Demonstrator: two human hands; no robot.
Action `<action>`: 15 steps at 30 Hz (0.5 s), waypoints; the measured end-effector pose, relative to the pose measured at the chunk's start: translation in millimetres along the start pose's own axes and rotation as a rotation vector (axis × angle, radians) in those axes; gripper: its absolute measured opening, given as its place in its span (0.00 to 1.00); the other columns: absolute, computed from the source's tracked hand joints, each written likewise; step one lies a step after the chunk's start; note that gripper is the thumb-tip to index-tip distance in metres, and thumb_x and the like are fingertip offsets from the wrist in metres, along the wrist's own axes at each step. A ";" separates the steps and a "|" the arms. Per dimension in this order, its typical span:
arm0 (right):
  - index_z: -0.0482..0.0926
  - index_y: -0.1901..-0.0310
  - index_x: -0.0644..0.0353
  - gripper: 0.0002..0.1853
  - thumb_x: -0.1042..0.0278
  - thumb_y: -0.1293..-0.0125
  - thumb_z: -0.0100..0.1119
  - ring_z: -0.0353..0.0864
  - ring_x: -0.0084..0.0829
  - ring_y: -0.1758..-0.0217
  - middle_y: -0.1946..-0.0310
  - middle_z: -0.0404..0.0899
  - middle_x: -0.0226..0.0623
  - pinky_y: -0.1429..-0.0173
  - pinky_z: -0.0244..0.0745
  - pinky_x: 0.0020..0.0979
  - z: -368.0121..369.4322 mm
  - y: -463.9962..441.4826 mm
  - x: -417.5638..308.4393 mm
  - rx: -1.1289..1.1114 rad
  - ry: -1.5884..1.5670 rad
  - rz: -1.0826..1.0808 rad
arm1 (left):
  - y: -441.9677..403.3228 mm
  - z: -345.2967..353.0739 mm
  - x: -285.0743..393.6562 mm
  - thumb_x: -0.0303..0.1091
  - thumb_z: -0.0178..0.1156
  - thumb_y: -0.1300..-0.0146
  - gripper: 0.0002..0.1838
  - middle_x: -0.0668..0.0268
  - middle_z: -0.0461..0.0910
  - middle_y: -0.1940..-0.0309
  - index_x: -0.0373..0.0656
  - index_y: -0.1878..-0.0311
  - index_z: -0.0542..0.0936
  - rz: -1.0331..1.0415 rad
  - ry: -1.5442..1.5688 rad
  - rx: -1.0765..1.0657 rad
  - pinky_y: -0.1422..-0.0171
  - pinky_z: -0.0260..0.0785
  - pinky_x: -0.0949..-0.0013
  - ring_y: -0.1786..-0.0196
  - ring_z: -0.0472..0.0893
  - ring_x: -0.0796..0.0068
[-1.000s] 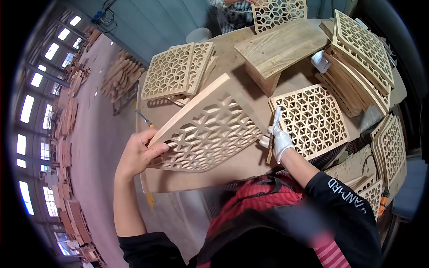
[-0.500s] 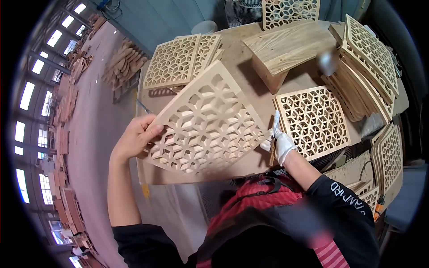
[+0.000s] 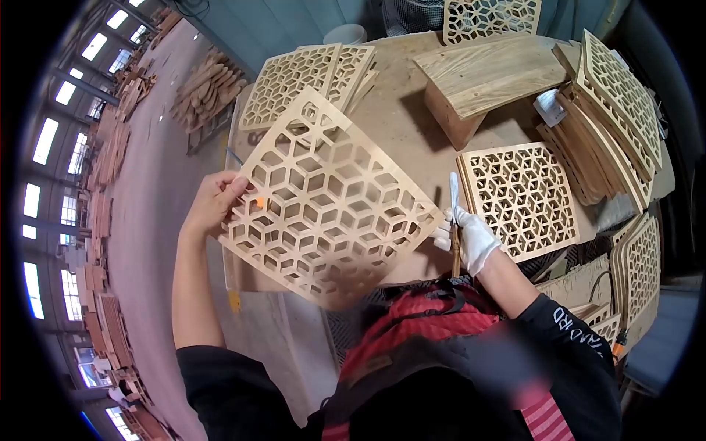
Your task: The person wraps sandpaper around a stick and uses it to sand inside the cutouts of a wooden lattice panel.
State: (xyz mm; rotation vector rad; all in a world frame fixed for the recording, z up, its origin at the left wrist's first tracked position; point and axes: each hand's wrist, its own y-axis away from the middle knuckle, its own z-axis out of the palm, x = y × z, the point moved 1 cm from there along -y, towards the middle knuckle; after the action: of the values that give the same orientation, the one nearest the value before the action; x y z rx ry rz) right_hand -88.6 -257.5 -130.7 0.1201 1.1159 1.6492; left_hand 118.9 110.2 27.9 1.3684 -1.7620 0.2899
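Observation:
A square wooden lattice panel (image 3: 323,192) is tilted in the air above the near part of the table. My left hand (image 3: 212,202), bare, grips its left edge with the thumb on top. In a white glove, my right hand (image 3: 474,241) is closed around a slim tool (image 3: 455,246) with a brown handle and a pale, flat tip pointing away from me. Its fingertips are at the panel's right corner; whether they pinch it is hard to tell. Just beyond the glove lies a stack of similar panels (image 3: 521,195) on the table.
More lattice panels (image 3: 290,81) lie at the table's (image 3: 397,95) far left. A wooden stand (image 3: 489,73) is at the back, near a tall panel stack (image 3: 621,103) and a metal container (image 3: 549,107). Further panels (image 3: 638,261) lean at the right. Timber pieces (image 3: 209,92) are piled beyond the left edge.
The panel has turned and tilted, showing its holes more squarely, and its far corner has moved left. My left hand has shifted slightly up; the tool now stands more upright.

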 end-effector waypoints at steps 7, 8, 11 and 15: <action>0.69 0.62 0.51 0.12 0.60 0.21 0.38 0.71 0.25 0.75 0.76 0.68 0.25 0.69 0.78 0.27 1.5 8.4 -5.0 -0.002 -0.030 -0.038 | -1.4 -2.3 -9.1 0.43 0.63 0.31 0.17 0.68 0.84 0.69 0.35 0.58 0.82 0.214 0.093 0.113 0.66 0.72 0.77 0.70 0.78 0.84; 0.69 0.62 0.51 0.12 0.60 0.21 0.39 0.74 0.26 0.74 0.74 0.70 0.26 0.68 0.79 0.27 -0.5 6.9 -4.8 0.009 -0.020 -0.046 | -1.4 -2.3 -8.8 0.42 0.63 0.31 0.16 0.68 0.83 0.70 0.35 0.58 0.82 0.252 0.072 0.134 0.66 0.72 0.77 0.70 0.78 0.84; 0.72 0.59 0.52 0.10 0.57 0.23 0.45 0.78 0.30 0.67 0.67 0.75 0.30 0.59 0.81 0.33 -3.3 4.7 -5.1 0.025 -0.012 -0.066 | 2.2 -2.3 -2.2 0.41 0.64 0.32 0.16 0.69 0.83 0.70 0.34 0.57 0.82 0.274 0.022 0.186 0.67 0.71 0.78 0.71 0.78 0.84; 0.74 0.57 0.53 0.10 0.56 0.25 0.49 0.80 0.32 0.62 0.61 0.78 0.34 0.54 0.82 0.36 -3.0 3.9 -6.3 0.075 -0.003 -0.081 | 13.3 -0.4 14.8 0.40 0.65 0.33 0.16 0.69 0.82 0.71 0.34 0.57 0.82 0.225 -0.030 0.240 0.70 0.69 0.79 0.71 0.77 0.85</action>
State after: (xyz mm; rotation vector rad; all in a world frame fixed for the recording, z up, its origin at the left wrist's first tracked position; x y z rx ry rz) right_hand -90.5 -264.3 -126.8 0.1237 1.1660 1.5363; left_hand 107.1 105.4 43.2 1.3438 -1.9584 0.6239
